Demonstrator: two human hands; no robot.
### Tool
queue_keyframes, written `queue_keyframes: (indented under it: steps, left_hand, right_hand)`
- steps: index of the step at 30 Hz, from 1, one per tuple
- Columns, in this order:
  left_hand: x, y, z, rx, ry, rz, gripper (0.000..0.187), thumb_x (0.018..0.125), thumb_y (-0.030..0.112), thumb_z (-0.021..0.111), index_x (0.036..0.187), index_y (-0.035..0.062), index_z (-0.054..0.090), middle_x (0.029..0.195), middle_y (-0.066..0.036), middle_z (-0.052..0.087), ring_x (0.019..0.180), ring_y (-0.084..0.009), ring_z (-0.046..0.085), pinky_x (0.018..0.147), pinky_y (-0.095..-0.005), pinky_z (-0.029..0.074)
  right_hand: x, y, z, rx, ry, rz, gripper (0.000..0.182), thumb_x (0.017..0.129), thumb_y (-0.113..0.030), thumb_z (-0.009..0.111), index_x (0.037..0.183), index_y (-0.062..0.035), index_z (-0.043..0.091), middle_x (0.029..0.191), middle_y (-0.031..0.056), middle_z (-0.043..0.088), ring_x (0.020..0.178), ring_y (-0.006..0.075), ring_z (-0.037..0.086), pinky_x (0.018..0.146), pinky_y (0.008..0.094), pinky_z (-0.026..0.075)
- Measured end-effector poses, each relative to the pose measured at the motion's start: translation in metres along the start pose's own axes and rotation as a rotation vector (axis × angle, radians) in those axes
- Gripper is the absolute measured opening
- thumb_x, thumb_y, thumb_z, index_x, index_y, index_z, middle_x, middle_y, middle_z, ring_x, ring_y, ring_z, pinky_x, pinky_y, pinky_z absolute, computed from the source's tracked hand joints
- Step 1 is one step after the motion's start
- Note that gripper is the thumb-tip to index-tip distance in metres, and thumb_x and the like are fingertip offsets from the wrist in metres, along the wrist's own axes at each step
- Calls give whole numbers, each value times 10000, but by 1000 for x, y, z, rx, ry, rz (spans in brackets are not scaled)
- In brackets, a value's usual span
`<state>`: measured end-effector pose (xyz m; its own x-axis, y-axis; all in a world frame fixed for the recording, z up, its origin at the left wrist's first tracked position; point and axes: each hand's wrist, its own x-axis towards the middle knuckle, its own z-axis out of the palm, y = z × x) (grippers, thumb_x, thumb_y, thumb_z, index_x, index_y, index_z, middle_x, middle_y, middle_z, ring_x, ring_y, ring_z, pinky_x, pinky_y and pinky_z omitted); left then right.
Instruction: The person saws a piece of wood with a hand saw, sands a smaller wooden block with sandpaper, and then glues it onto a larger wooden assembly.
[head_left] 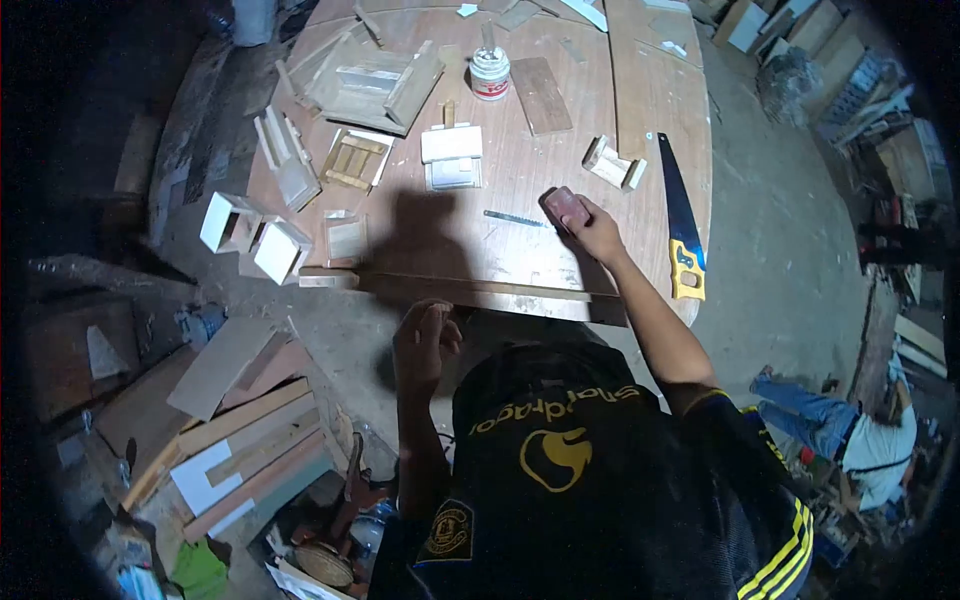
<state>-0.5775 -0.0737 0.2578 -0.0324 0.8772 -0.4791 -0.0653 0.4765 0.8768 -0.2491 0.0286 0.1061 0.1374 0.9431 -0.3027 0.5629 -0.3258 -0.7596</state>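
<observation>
My right hand (597,235) is closed around the near end of a small reddish-brown sanding block (566,206), held over the table. Just left of it lies a thin saw blade (515,218). My left hand (428,335) is in shadow by the table's near edge, fingers loosely curled and apart, with nothing visible in them. A long wooden strip (480,285) runs along that edge. Beyond the hands lie a small white wooden piece (452,158) and a small wooden frame (612,165). A handsaw (685,220) with a yellow handle rests at the right.
On the table (540,260) stand an open white tub (489,75), a flat brown board (540,95), a wooden tray-like box (375,85) and white box pieces (255,237). Stacked boards (250,440) lie on the floor at left. Another person (850,435) is at lower right.
</observation>
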Motion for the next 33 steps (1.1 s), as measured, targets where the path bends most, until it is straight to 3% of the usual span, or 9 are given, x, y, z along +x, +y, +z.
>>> queue_keyframes:
  steps: [4,11,13,17,21,23,24,27,33]
  left_hand:
    - [13,-9,-33,74,-56,33,204,970,189,477,1001,27,595,697,-30,572,607,-71,494,564,-234,401]
    - [26,-14,-69,106,-61,84,205,972,215,467,957,46,581,667,11,471,592,-61,410,546,-231,349]
    - [34,-21,-74,29,-72,71,217,975,224,456,948,49,582,667,16,462,592,-61,398,545,-234,338]
    - [44,-12,-74,-3,-133,81,256,986,248,427,927,54,584,680,24,459,606,-55,387,552,-241,324]
    - [62,-15,-63,-174,-225,157,268,990,227,400,929,49,591,685,20,456,589,-91,383,562,-251,327]
    - [60,8,-51,637,-204,497,375,1004,284,333,977,20,598,702,0,450,621,-133,395,627,-260,340]
    - [59,12,-44,644,-204,498,375,1004,284,333,977,20,598,702,0,450,621,-133,395,627,-260,340]
    - [61,25,-27,-543,-400,-10,582,1015,435,232,1073,-56,538,772,-49,479,720,-169,460,706,-281,392]
    - [61,46,-9,-569,-518,-110,674,973,505,289,1277,-67,475,885,-19,482,809,-115,434,759,-249,344]
  right_hand:
    - [21,7,21,-162,142,10,677,789,-340,729,1350,-53,479,1090,178,659,913,232,655,822,328,508]
    - [19,-11,20,-5,209,139,710,784,-341,719,1386,-87,442,1142,229,629,1027,337,626,897,376,477]
    - [13,-22,19,-254,518,-56,599,832,-263,667,1362,-68,465,1132,233,612,1012,369,601,896,395,467]
    - [-27,-42,30,-192,569,-222,435,875,-190,603,1266,-15,529,1155,239,557,1050,395,553,912,432,443]
    - [-73,-62,48,38,422,-246,343,922,-167,588,1244,-52,562,1052,123,609,923,195,616,746,296,501]
    - [-90,-77,54,210,239,-114,300,948,-158,562,1232,-64,577,1009,71,609,814,124,614,664,234,485]
    - [-96,-84,56,217,240,-114,300,948,-158,562,1232,-64,577,1009,71,609,814,124,614,664,234,485]
    - [-113,-118,49,319,158,-105,267,959,-118,540,1215,-68,597,982,51,600,773,86,597,652,214,474]
    - [-135,-193,20,320,164,-302,293,905,-78,589,1195,-53,616,939,66,603,804,111,570,714,240,469]
